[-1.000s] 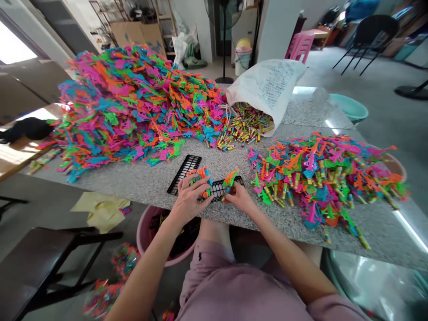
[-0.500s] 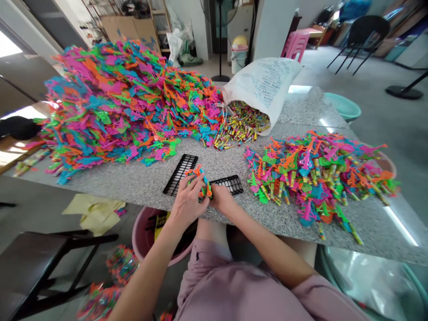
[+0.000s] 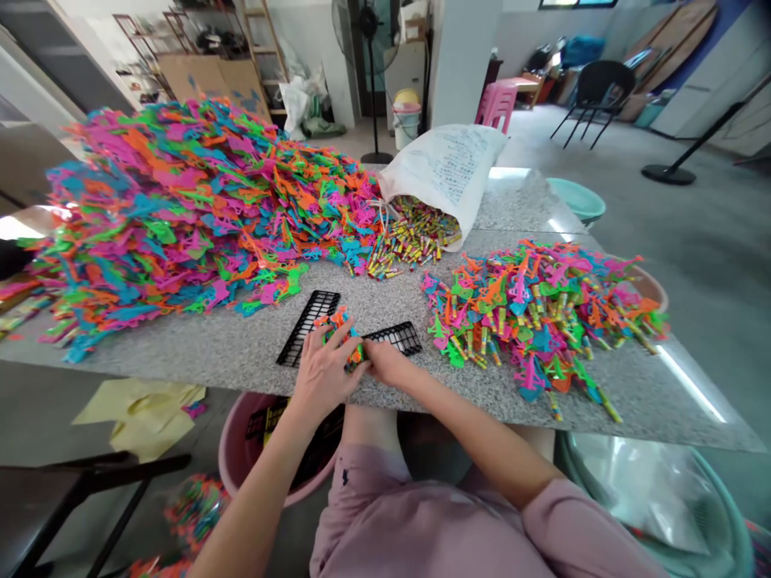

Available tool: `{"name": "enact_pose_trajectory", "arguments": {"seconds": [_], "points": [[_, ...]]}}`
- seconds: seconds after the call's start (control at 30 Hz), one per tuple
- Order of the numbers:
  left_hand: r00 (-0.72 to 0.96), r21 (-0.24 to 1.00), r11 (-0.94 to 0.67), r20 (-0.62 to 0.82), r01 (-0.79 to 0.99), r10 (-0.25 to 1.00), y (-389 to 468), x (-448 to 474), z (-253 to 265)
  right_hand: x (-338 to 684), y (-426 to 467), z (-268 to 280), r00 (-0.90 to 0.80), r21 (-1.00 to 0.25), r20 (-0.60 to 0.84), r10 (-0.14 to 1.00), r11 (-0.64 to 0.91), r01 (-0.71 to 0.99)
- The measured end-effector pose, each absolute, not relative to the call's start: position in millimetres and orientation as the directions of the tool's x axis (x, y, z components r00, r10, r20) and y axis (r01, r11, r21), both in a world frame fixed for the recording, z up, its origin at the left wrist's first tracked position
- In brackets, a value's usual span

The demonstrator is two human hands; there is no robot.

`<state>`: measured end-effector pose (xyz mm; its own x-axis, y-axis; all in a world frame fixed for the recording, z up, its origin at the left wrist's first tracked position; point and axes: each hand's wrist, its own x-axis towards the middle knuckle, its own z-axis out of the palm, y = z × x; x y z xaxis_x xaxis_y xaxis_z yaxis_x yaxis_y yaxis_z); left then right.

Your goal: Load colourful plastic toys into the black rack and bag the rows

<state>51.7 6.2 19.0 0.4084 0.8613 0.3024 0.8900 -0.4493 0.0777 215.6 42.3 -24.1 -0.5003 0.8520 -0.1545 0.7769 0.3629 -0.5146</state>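
Both hands meet over the table's near edge, around a small cluster of orange, green and blue plastic pieces (image 3: 340,321). My left hand (image 3: 324,369) curls over the cluster from the left, its fingers bent across the top. From the right, my right hand (image 3: 390,363) presses closed against the cluster's side; its fingertips are mostly hidden, so what they pinch cannot be made out. A black plastic grid rack (image 3: 295,341) lies slanted just left of my left hand. Another black grid rack (image 3: 402,338) extends to the right, behind my right hand.
A tall heap of bright plastic pieces (image 3: 181,209) covers the table's left. A white sack (image 3: 451,172) spills small yellow-red tubes (image 3: 415,237). Toy pieces with tubes attached (image 3: 536,305) lie piled on the right. Below the granite table (image 3: 385,293) stands a pink basin (image 3: 227,461).
The whole view has shifted, so the table and piles appear further left. Both hands stay at the cluster, and the left fingers now look slightly more spread over it.
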Motion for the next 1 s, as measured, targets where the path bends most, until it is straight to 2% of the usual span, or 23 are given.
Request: {"name": "enact_pose_trajectory", "arguments": {"seconds": [0.07, 0.13, 0.2, 0.27, 0.33, 0.47, 0.53, 0.67, 0.77, 0.9, 1.0], "points": [[0.412, 0.076, -0.456, 0.318, 0.887, 0.854, 8, 50, 16, 246, 50, -13, -0.418, -0.471, -0.122, 0.9, 0.319, 0.823], [0.423, 0.073, -0.466, 0.318, 0.882, 0.849, 9, 49, 13, 278, 58, -6, -0.189, -0.343, -0.089, 0.978, 0.148, 0.927], [0.424, 0.068, -0.465, 0.31, 0.883, 0.851, 9, 49, 12, 301, 63, -5, 0.008, -0.207, -0.095, 0.995, -0.028, 0.978], [0.412, 0.064, -0.451, 0.309, 0.89, 0.857, 8, 50, 13, 308, 65, -11, 0.039, -0.165, -0.163, 0.986, -0.066, 0.984], [0.399, 0.059, -0.437, 0.312, 0.898, 0.862, 7, 52, 15, 307, 65, -19, -0.004, -0.227, -0.197, 0.98, -0.042, 0.973], [0.407, 0.037, -0.438, 0.308, 0.898, 0.86, 6, 51, 20, 318, 68, -17, -0.077, -0.39, -0.121, 0.99, 0.024, 0.92], [0.453, 0.037, -0.482, 0.287, 0.875, 0.844, 8, 50, 21, 332, 68, -9, -0.067, -0.357, -0.157, 0.985, 0.007, 0.934], [0.483, 0.068, -0.52, 0.282, 0.851, 0.829, 12, 49, 16, 344, 59, 3, -0.049, -0.202, -0.373, 0.927, -0.029, 0.979], [0.473, 0.098, -0.519, 0.296, 0.849, 0.83, 13, 49, 14, 340, 55, 3, -0.081, -0.213, -0.408, 0.909, -0.008, 0.977], [0.491, 0.152, -0.539, 0.265, 0.829, 0.83, 13, 45, 16, 343, 57, -1, -0.09, -0.298, -0.345, 0.934, -0.018, 0.955], [0.507, 0.171, -0.55, 0.241, 0.817, 0.828, 14, 41, 18, 334, 61, -10, -0.092, -0.442, -0.121, 0.988, 0.029, 0.896]]}}
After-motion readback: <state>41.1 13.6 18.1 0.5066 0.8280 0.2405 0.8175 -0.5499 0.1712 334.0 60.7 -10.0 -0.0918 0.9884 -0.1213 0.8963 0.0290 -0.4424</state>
